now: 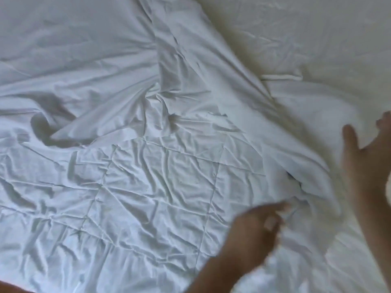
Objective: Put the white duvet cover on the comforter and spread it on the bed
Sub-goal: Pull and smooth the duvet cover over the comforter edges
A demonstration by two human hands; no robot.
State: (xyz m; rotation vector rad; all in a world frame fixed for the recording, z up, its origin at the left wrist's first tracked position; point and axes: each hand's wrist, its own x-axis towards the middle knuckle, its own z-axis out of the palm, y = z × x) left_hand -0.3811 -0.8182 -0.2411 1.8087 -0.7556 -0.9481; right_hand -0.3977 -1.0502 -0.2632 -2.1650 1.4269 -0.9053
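The quilted white comforter (152, 187) lies wrinkled across the lower middle of the bed. The smooth white duvet cover (118, 66) is bunched above it, and a fold of it runs down over the comforter's right side. My left hand (254, 227), blurred, pinches a fold of the duvet cover's edge between thumb and forefinger, where cover and comforter meet. My right hand (368, 159) hovers palm down over the cover at the right edge of view. Its fingers are spread and hold nothing.
The cream bed sheet (317, 34) shows bare at the upper right. A small dark gap (293, 176) opens under the cover's fold, just above my left hand. A strip of skin shows in the bottom left corner (12, 289).
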